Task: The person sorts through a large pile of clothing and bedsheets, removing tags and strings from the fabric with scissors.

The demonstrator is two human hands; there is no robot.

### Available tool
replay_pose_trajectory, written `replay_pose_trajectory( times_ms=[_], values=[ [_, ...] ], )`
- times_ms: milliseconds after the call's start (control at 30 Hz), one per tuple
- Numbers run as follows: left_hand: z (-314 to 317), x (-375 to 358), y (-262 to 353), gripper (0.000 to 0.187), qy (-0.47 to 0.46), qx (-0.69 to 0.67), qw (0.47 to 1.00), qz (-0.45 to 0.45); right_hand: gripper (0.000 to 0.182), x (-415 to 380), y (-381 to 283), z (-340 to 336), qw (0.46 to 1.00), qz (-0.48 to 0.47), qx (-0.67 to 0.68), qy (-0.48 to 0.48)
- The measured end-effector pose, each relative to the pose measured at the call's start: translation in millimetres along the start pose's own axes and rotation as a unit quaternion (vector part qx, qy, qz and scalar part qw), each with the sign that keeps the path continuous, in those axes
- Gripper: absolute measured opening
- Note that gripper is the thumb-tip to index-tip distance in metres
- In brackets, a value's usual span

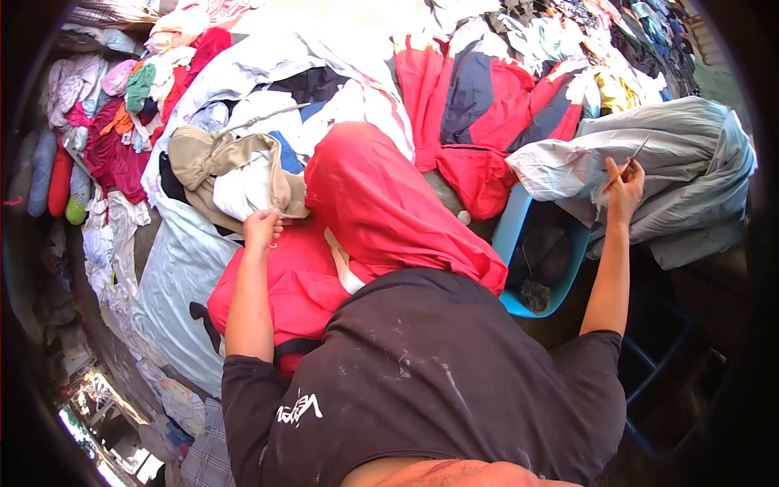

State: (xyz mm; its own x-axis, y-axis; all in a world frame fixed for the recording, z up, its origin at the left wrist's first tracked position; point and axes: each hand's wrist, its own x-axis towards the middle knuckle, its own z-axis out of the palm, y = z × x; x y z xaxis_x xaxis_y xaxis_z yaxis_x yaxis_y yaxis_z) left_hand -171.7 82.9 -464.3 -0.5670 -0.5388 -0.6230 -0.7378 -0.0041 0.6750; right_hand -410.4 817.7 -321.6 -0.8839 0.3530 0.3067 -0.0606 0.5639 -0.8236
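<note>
My left hand (264, 230) pinches the lower edge of a beige garment (282, 183), its fingertips closed on the cloth. The garment lies bunched over my lap, with a white part (243, 191) showing inside it and a cord at its top. My right hand (625, 188) is raised at the right, beside a draped grey cloth (665, 154). It grips a slim pointed tool (640, 148) with a metal tip and an orange-red end; its exact kind cannot be made out. Red trousers (389, 203) cover my bent legs.
A light blue plastic bin (514, 223) with dark contents stands right of my knee. Red and navy garments (487, 97) are heaped ahead. Colourful clothes (122, 105) pile up at the left, and a pale blue cloth (174, 300) spreads beside my leg.
</note>
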Motion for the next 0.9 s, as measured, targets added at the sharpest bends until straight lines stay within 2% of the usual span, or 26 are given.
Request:
replay_pose_trajectory(
  times_ms=[100, 200, 233, 300, 333, 433, 533, 567, 600, 633, 667, 700, 733, 767, 800, 833, 900],
  values=[
    [3, -5, 5, 0.024, 0.013, -0.010, 1.000, 0.012, 0.052, 21, -62, 19, 0.992, -0.041, 0.112, 0.042],
    [0, 1, -3, 0.023, 0.002, -0.055, 0.998, 0.027, 0.050, 31, -108, 41, 0.997, -0.016, 0.063, -0.046],
    [1, -1, -1, 0.022, 0.006, -0.063, 0.998, 0.027, 0.045, 29, -129, 56, 0.997, -0.024, 0.006, -0.075],
    [0, -4, 3, 0.021, -0.019, -0.092, 0.995, 0.026, 0.042, 26, -147, 93, 0.981, -0.031, 0.102, -0.160],
    [2, -5, 4, 0.020, -0.010, -0.111, 0.993, 0.030, 0.043, 21, -166, 107, 0.965, -0.019, 0.151, -0.214],
    [2, -11, 14, 0.020, -0.002, -0.162, 0.986, 0.031, 0.047, -22, -248, 166, 0.915, -0.101, 0.281, -0.272],
    [0, -11, 13, 0.021, -0.003, -0.227, 0.974, 0.025, 0.048, -74, -291, 248, 0.798, -0.166, 0.458, -0.355],
    [-3, -13, 12, 0.021, 0.009, -0.205, 0.979, 0.023, 0.047, -100, -301, 279, 0.812, -0.149, 0.437, -0.358],
    [-6, -15, 14, 0.022, 0.019, -0.182, 0.983, 0.021, 0.044, -126, -317, 305, 0.832, -0.027, 0.381, -0.401],
    [-7, -23, 21, 0.023, 0.054, -0.130, 0.990, 0.013, 0.045, -142, -309, 343, 0.810, 0.069, 0.299, -0.499],
    [-8, -35, 32, 0.024, 0.088, -0.077, 0.993, 0.004, 0.042, -165, -300, 372, 0.771, 0.124, 0.217, -0.585],
    [-11, -39, 37, 0.025, 0.122, -0.024, 0.992, -0.007, 0.039, -191, -292, 391, 0.756, 0.037, 0.151, -0.636],
    [-13, -30, 25, 0.026, 0.160, 0.070, 0.984, 0.039, 0.037, -212, -293, 403, 0.729, -0.052, 0.083, -0.677],
    [-14, -22, 13, 0.026, 0.231, 0.147, 0.946, 0.174, 0.036, -231, -307, 403, 0.725, -0.071, 0.075, -0.681],
    [-13, -20, 6, 0.026, 0.292, 0.222, 0.880, 0.300, 0.036, -250, -318, 400, 0.719, -0.089, 0.066, -0.686],
    [-11, -14, 2, 0.024, 0.315, 0.221, 0.864, 0.325, 0.030, -261, -322, 404, 0.698, -0.114, 0.079, -0.703],
    [-7, -16, 9, 0.022, 0.230, 0.020, 0.944, 0.237, 0.024, -276, -319, 418, 0.659, -0.128, 0.130, -0.730]
  ],
)
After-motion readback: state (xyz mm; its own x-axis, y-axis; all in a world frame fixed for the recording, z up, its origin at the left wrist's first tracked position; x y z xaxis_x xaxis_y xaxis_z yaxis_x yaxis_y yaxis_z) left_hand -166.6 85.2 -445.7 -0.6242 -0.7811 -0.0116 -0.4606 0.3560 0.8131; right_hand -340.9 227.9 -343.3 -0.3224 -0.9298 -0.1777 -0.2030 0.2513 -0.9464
